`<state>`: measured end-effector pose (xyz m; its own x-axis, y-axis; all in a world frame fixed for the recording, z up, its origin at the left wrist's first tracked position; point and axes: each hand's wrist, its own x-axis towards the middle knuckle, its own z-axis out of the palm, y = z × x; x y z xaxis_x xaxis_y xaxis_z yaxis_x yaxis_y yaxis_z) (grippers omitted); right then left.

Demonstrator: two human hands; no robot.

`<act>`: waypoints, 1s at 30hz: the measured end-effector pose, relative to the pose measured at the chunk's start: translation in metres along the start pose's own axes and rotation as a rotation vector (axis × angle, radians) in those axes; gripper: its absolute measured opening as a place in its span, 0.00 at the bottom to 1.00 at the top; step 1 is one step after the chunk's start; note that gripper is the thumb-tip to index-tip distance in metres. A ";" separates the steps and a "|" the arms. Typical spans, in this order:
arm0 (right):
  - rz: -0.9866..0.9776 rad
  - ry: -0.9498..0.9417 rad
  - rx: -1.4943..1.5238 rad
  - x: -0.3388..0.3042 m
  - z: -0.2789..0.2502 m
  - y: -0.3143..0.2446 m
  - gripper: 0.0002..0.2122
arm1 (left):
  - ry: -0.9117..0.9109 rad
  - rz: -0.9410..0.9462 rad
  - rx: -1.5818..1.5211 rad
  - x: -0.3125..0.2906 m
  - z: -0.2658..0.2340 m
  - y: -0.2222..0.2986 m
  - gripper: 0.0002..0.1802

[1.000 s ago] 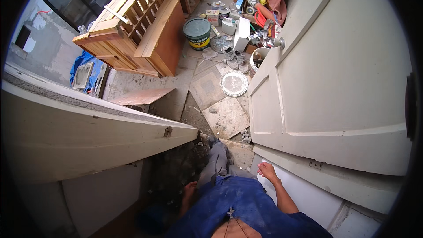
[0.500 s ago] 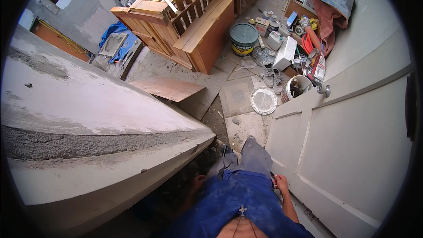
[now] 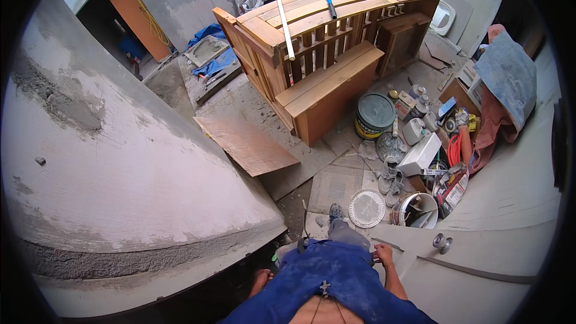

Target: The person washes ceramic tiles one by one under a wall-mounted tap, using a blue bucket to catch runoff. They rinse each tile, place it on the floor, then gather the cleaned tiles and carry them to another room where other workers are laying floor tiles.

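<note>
My left hand [image 3: 262,277] hangs low at my side in the shade by the plastered wall [image 3: 144,198]; its fingers are too dim to read. On the other side, my right hand [image 3: 384,255] is beside my hip, close to the white door [image 3: 480,264] with its round metal knob [image 3: 442,243]. The fingers of this hand are curled in, with something small and dark at their tips that I cannot make out. Ahead, a large slatted wooden furniture piece [image 3: 336,24] carries a hammer [image 3: 330,3] and a long pale strip [image 3: 285,27].
A lidded bucket [image 3: 376,113], grey shoes [image 3: 391,180], a white box [image 3: 420,155] and an open pail [image 3: 415,210] crowd the right side. A round white lid [image 3: 367,207] lies near my feet. A brown board [image 3: 246,144] leans out past the wall's end.
I have stepped forward and my view has tilted up, showing more of the furniture top and an orange door at the back left. Both hands stay low at my sides.
</note>
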<state>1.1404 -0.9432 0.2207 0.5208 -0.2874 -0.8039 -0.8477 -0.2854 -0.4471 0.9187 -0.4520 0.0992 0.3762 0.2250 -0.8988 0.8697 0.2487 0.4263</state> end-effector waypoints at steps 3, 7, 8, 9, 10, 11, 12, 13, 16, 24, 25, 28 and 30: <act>-0.168 0.060 -0.078 0.048 -0.058 -0.057 0.12 | 0.115 0.232 0.580 -0.047 0.109 0.084 0.15; -0.492 -0.003 -0.020 0.077 -0.071 -0.179 0.13 | 0.231 0.339 0.336 -0.034 0.144 0.109 0.16; -0.555 -0.048 -0.023 0.087 -0.070 -0.209 0.13 | 0.294 0.356 0.251 -0.029 0.147 0.113 0.16; -0.594 -0.045 -0.004 0.082 -0.073 -0.239 0.13 | 0.288 0.331 0.307 -0.028 0.155 0.122 0.16; -0.640 -0.061 0.013 0.070 -0.066 -0.272 0.13 | 0.300 0.302 0.355 -0.034 0.156 0.128 0.15; -0.675 -0.110 -0.002 0.066 -0.064 -0.298 0.14 | 0.273 0.272 0.392 -0.038 0.170 0.136 0.15; -0.715 -0.179 -0.004 0.060 -0.057 -0.324 0.14 | 0.241 0.189 0.241 -0.047 0.175 0.145 0.14; -0.738 -0.250 -0.018 0.044 -0.045 -0.353 0.14 | 0.224 0.099 0.083 -0.060 0.174 0.150 0.12; -0.861 -0.462 -0.106 -0.001 -0.017 -0.423 0.14 | 0.304 -0.091 -0.218 -0.059 0.161 0.141 0.08; -1.029 -0.742 -0.328 -0.014 0.049 -0.531 0.14 | 0.325 -0.179 -0.434 -0.032 0.196 0.154 0.08; -1.013 -0.766 -0.357 -0.014 0.060 -0.542 0.14 | 0.305 -0.133 -0.361 -0.030 0.201 0.160 0.08; -0.975 -0.822 -0.448 -0.023 0.087 -0.570 0.14 | 0.287 0.040 -0.047 -0.014 0.204 0.194 0.11; -0.970 -0.892 -0.518 -0.038 0.096 -0.590 0.15 | 0.317 0.071 0.105 -0.006 0.200 0.227 0.12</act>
<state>1.6106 -0.6765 0.4776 0.4637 0.8236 -0.3266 0.0383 -0.3869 -0.9213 1.1780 -0.5854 0.1811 0.3336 0.5242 -0.7835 0.8790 0.1274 0.4595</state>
